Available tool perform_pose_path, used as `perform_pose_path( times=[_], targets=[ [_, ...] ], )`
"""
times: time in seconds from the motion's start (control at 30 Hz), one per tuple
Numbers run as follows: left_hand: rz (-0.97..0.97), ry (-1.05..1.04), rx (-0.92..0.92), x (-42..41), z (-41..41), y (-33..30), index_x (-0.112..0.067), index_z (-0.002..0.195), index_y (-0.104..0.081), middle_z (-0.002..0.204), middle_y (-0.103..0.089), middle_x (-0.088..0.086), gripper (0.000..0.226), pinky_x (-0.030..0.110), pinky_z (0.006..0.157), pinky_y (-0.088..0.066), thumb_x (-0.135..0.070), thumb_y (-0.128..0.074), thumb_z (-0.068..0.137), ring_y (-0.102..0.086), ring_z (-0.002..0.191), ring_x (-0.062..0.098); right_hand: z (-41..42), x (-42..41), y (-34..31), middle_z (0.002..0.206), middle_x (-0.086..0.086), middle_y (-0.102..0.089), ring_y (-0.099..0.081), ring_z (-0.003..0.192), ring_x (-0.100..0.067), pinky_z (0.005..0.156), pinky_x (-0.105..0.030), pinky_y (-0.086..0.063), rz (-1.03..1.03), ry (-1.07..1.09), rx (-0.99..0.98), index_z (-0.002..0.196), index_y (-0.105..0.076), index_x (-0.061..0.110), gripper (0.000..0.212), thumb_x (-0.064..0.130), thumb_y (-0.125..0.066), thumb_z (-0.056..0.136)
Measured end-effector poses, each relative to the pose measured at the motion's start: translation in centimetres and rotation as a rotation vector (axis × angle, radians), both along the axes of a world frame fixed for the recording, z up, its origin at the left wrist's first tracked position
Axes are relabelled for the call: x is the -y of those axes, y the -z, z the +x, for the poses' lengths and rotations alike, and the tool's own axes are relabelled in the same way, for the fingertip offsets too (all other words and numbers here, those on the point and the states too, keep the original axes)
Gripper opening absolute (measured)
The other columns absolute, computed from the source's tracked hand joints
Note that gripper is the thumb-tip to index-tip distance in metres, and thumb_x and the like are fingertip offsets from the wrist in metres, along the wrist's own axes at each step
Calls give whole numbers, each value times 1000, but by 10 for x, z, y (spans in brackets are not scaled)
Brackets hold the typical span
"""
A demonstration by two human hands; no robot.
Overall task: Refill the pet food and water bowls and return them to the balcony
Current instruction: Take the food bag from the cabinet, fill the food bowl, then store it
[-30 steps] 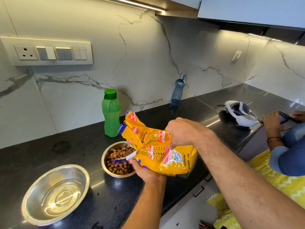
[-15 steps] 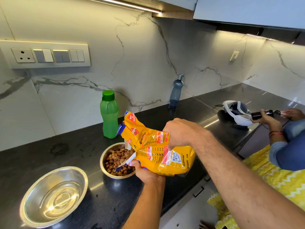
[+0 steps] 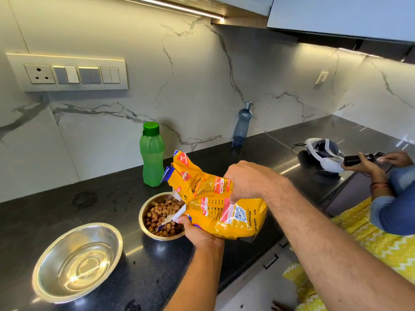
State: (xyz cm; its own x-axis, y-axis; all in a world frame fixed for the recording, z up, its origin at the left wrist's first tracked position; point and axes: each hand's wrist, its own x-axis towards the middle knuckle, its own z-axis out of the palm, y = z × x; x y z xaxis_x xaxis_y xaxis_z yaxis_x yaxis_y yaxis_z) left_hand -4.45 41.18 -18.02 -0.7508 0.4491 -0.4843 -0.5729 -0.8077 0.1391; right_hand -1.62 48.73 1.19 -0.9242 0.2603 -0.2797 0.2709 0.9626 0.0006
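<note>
A yellow pet food bag [image 3: 215, 205] is tilted over a small steel bowl [image 3: 143, 212] that holds brown kibble [image 3: 157, 215]. My left hand [image 3: 197, 232] grips the bag from below near its torn mouth. My right hand [image 3: 247, 180] clutches the bag's upper middle. At the lower left stands a larger steel bowl [image 3: 45, 281] with clear water in it. Both bowls rest on the black countertop [image 3: 101, 198].
A green bottle [image 3: 151, 158] stands just behind the food bowl, a grey bottle [image 3: 241, 124] further back at the marble wall. At the right, another person's hands [image 3: 368, 163] hold a dark device beside a white headset [image 3: 323, 153]. The counter edge runs diagonally below my arms.
The bag and both my hands stay over the food bowl, almost unmoved. The other person's hands have lifted a dark device near the headset.
</note>
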Motion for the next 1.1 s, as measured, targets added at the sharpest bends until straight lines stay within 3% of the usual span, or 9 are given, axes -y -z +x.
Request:
perform_pose_path(
  times=[0.07, 0.23, 0.6, 0.73, 0.8, 0.97, 1.03, 1.1],
  targets=[
    [14, -1, -15, 0, 0, -1, -22, 112, -69, 105, -78, 8, 62, 48, 93, -51, -70, -32, 96, -67, 103, 35, 0, -1, 0, 83, 9, -60, -57, 78, -7, 69, -32, -48, 5, -10, -1, 72, -56, 28, 32, 36, -86, 82],
    [2, -2, -11, 0, 0, -2, -25, 111, -69, 102, -78, 6, 60, 44, 83, -53, -71, -35, 95, -68, 101, 33, -1, -3, 0, 79, 12, -55, -49, 71, -3, 68, -32, -44, -3, -6, -2, 67, -52, 30, 37, 35, -86, 81],
    [-14, 0, -9, 4, -4, -2, -22, 116, -67, 103, -78, 8, 60, 49, 98, -49, -70, -36, 96, -66, 106, 35, 0, 0, 0, 82, 12, -58, -58, 80, -8, 75, -33, -50, -25, 3, -4, 79, -60, 29, 26, 35, -86, 82],
    [-41, -14, 11, 1, -3, -2, -21, 132, -60, 115, -74, 12, 62, 56, 105, -46, -67, -37, 97, -63, 113, 39, 0, 0, -1, 84, 12, -60, -62, 84, -11, 82, -37, -55, -38, 32, 13, 77, -56, 33, 30, 32, -86, 83],
    [-64, -27, 27, 0, -4, -1, -21, 136, -57, 116, -73, 13, 61, 57, 106, -45, -65, -35, 99, -63, 114, 40, -1, -1, -1, 83, 13, -60, -61, 82, -8, 78, -35, -53, -41, 29, 10, 82, -58, 33, 28, 32, -86, 83],
    [-71, -35, 68, 0, -3, -2, -24, 120, -64, 91, -79, 5, 57, 49, 95, -52, -67, -34, 98, -68, 98, 33, -2, -2, 2, 82, 12, -58, -59, 83, -11, 69, -30, -45, -24, 5, 4, 81, -57, 31, 29, 34, -86, 82],
    [-66, -35, 50, 1, -2, -2, -25, 118, -65, 91, -79, 3, 58, 46, 91, -53, -69, -32, 98, -68, 98, 32, -3, -3, 3, 81, 12, -58, -59, 84, -12, 67, -30, -44, -7, 7, -2, 73, -54, 30, 34, 34, -87, 81],
    [-56, -38, 47, 1, -2, -2, -26, 115, -65, 101, -77, 5, 59, 50, 98, -50, -71, -32, 97, -66, 105, 35, -3, -4, 3, 80, 12, -58, -59, 83, -11, 66, -30, -44, 1, 6, -2, 68, -52, 31, 37, 35, -87, 81]
  ],
)
